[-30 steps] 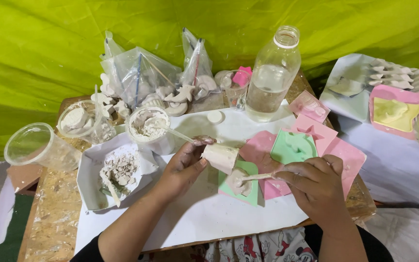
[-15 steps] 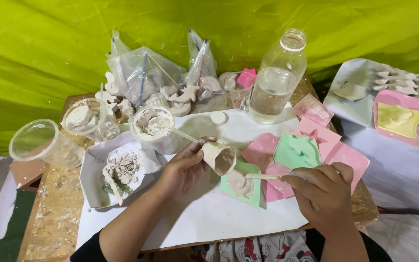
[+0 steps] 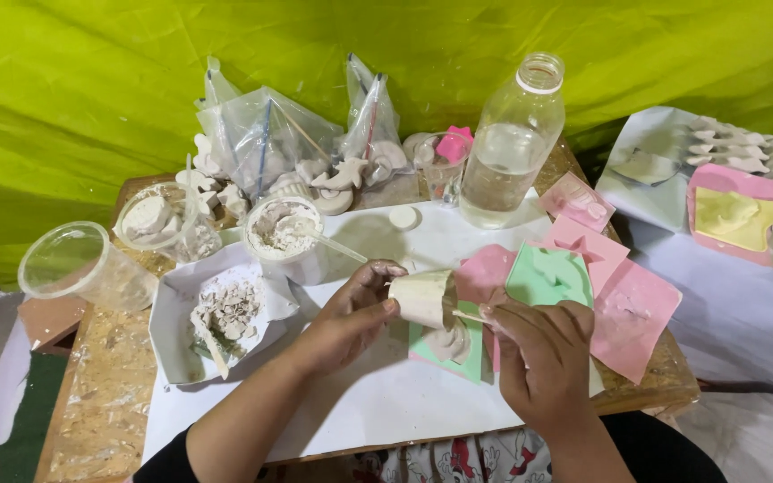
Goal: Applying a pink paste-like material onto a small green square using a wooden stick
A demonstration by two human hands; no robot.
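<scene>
The left hand [image 3: 351, 313] grips a small tipped cup [image 3: 424, 297] over a green mould [image 3: 447, 344] on the counter [image 3: 360, 402]. The right hand [image 3: 539, 353] pinches a thin stick [image 3: 467, 315] into the cup. A water bottle [image 3: 510, 148], pink moulds [image 3: 632, 304] and a powder tub [image 3: 284, 234] crowd around; the stick's tip is hidden.

This looks like a makeshift craft stall or small plaster-casting workshop. A wrinkled lime-green fabric backdrop [image 3: 91, 72] hangs behind a rough chipboard table [image 3: 105, 394]. Beyond the hands stand clear plastic bags of pale cast figurines [image 3: 266, 148] and a clear plastic bottle of water [image 3: 510, 148]; left of them sits a white tray of plaster crumbs [image 3: 225, 309]. To their right lie pink and green flexible moulds [image 3: 624, 300].
</scene>
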